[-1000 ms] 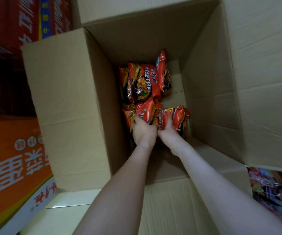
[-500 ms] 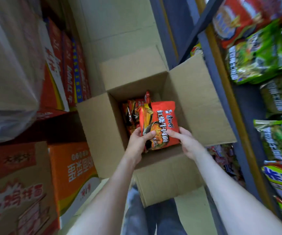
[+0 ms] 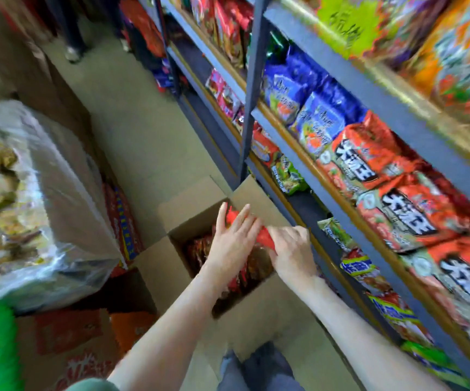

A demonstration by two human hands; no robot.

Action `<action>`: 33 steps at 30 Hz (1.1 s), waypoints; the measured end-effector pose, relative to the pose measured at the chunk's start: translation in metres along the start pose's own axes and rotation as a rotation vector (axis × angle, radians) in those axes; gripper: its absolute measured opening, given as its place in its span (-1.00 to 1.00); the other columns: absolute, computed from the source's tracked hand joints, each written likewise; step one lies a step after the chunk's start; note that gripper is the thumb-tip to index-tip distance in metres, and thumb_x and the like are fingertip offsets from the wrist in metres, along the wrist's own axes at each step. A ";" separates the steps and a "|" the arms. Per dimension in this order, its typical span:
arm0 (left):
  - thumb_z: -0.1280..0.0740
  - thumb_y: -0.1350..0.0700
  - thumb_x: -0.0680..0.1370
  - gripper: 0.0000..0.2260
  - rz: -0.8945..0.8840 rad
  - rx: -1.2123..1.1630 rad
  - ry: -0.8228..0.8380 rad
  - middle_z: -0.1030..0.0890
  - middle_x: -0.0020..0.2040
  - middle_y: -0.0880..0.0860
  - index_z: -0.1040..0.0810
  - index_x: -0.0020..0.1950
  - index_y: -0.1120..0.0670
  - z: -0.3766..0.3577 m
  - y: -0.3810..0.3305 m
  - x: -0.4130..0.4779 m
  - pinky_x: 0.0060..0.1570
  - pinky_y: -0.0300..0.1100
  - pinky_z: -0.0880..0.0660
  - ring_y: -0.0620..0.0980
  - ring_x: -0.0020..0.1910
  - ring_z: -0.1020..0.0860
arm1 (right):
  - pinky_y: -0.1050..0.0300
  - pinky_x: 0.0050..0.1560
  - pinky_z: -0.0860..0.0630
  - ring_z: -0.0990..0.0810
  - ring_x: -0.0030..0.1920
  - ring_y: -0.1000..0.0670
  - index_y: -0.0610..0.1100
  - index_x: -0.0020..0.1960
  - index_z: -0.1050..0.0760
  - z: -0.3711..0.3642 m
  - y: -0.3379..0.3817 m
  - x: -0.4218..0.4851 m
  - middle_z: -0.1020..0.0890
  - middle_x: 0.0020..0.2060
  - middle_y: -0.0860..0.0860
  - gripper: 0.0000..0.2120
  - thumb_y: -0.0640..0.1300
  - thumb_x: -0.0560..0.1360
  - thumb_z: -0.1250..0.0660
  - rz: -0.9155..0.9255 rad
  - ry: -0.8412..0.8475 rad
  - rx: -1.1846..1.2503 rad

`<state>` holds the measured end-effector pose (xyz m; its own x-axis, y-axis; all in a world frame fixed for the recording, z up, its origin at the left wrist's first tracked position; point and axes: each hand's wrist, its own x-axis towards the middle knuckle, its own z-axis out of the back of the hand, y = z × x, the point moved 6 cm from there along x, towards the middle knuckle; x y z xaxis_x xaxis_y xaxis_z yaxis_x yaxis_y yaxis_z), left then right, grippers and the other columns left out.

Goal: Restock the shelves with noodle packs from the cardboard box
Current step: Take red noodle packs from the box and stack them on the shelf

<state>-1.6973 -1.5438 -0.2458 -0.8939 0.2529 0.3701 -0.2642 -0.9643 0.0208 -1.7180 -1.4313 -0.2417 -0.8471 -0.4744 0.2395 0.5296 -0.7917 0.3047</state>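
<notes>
Lifted above the cardboard box (image 3: pixel 191 201), red noodle pack (image 3: pixel 265 237): left hand (image 3: pixel 232 245) flat against it, right hand (image 3: pixel 293 251) curled round it, beside stocked shelves (image 3: pixel 369 100), beige floor (image 3: pixel 143 136).

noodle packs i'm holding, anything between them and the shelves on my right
Nothing visible blocks the way. The red noodle packs, between left hand and right hand, are over the cardboard box; its right flap splays toward the shelves, seemingly lower. Stock fills most shelf fronts.
</notes>
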 end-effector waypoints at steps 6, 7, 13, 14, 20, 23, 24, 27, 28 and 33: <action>-0.16 0.20 0.50 -0.75 -0.217 -0.039 -0.178 -0.65 -0.10 0.00 -0.64 -0.04 0.10 0.101 -0.042 0.053 0.24 0.01 -0.31 0.03 -0.07 -0.62 | 0.00 -0.05 -0.41 -0.62 -0.06 -0.11 -0.24 0.11 -0.55 0.120 0.006 -0.021 -0.66 -0.08 -0.07 -0.70 -0.27 0.41 -0.23 0.072 -0.238 -0.160; -0.18 0.20 0.48 -0.76 -0.251 -0.039 -0.226 -0.66 -0.08 0.01 -0.64 -0.03 0.10 0.117 -0.052 0.060 0.22 0.00 -0.32 0.03 -0.05 -0.62 | 0.02 -0.04 -0.40 -0.62 -0.05 -0.10 -0.23 0.14 -0.55 0.139 0.006 -0.025 -0.66 -0.06 -0.06 -0.67 -0.26 0.41 -0.21 0.069 -0.261 -0.193; -0.47 0.18 0.40 -0.74 -0.382 -0.032 -0.493 -0.65 -0.03 0.00 -0.57 0.06 0.08 0.202 -0.114 0.094 0.19 -0.07 -0.31 0.00 0.01 -0.59 | 0.03 0.03 -0.36 -0.62 0.00 -0.13 -0.26 0.17 -0.57 0.241 -0.008 -0.060 -0.66 0.00 -0.10 -0.66 -0.34 0.41 -0.28 0.033 -0.449 -0.362; -0.45 0.17 0.41 -0.77 -0.406 -0.013 -0.520 -0.65 -0.01 0.00 -0.60 0.05 0.08 0.214 -0.125 0.098 0.22 -0.09 -0.27 0.00 0.03 -0.58 | 0.03 0.02 -0.36 -0.62 0.01 -0.13 -0.27 0.16 -0.57 0.257 -0.010 -0.067 -0.66 0.00 -0.11 -0.69 -0.33 0.47 -0.20 0.035 -0.487 -0.368; -0.35 0.14 0.48 -0.82 -0.464 0.029 -0.702 -0.66 -0.01 0.01 -0.60 0.06 0.09 0.282 -0.194 0.106 0.14 -0.08 -0.30 0.01 -0.02 -0.62 | 0.05 0.13 -0.33 -0.61 0.07 -0.06 -0.23 0.14 -0.58 0.344 -0.018 -0.119 -0.65 0.03 -0.05 -0.66 -0.24 0.55 -0.08 0.014 -0.650 -0.415; -0.20 0.11 0.58 -0.84 -0.477 0.008 -0.779 -0.65 -0.02 0.00 -0.48 0.13 0.06 0.305 -0.229 0.106 0.04 -0.10 -0.31 0.01 -0.03 -0.60 | 0.06 0.15 -0.28 -0.55 0.11 -0.01 -0.20 0.14 -0.57 0.376 -0.027 -0.150 -0.65 0.04 -0.02 -0.71 -0.24 0.54 -0.14 0.000 -0.767 -0.453; -0.13 0.10 0.60 -0.82 -0.486 0.000 -0.795 -0.65 -0.02 -0.01 -0.48 0.14 0.06 0.312 -0.240 0.106 0.02 -0.09 -0.30 0.00 -0.01 -0.57 | 0.06 0.15 -0.27 -0.52 0.12 0.01 -0.20 0.15 -0.57 0.386 -0.031 -0.160 -0.65 0.04 -0.03 -0.71 -0.24 0.59 -0.11 -0.010 -0.806 -0.463; -0.20 0.10 0.59 -0.80 -0.541 -0.017 -0.831 -0.65 -0.02 -0.01 -0.58 0.11 0.05 0.328 -0.273 0.107 0.01 -0.08 -0.29 0.00 0.00 -0.51 | 0.05 0.18 -0.22 -0.50 0.13 0.02 -0.19 0.16 -0.53 0.406 -0.040 -0.188 -0.64 0.04 -0.03 -0.72 -0.28 0.58 -0.10 -0.063 -0.882 -0.515; -0.28 0.09 0.55 -0.82 -0.563 -0.018 -0.839 -0.65 -0.02 -0.01 -0.61 0.09 0.05 0.330 -0.283 0.108 0.01 -0.08 -0.29 0.00 -0.01 -0.53 | 0.04 0.20 -0.19 -0.50 0.13 0.02 -0.19 0.16 -0.54 0.411 -0.044 -0.197 -0.64 0.04 -0.02 -0.70 -0.31 0.52 -0.13 -0.095 -0.887 -0.535; -0.36 0.12 0.47 -0.82 -0.670 -0.080 -0.789 -0.63 -0.08 0.03 -0.62 0.05 0.10 0.330 -0.325 0.129 0.05 -0.05 -0.30 0.06 -0.13 -0.59 | -0.01 0.28 -0.09 -0.46 0.12 0.00 -0.12 0.19 -0.51 0.425 -0.080 -0.219 -0.62 0.01 0.03 -0.65 -0.29 0.43 -0.21 -0.297 -0.830 -0.643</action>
<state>-1.6067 -1.2238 0.1019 -0.0716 0.5836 0.8089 -0.6683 -0.6301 0.3954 -1.5558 -1.1009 0.0730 -0.5151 -0.0146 0.8570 -0.0184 -0.9994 -0.0281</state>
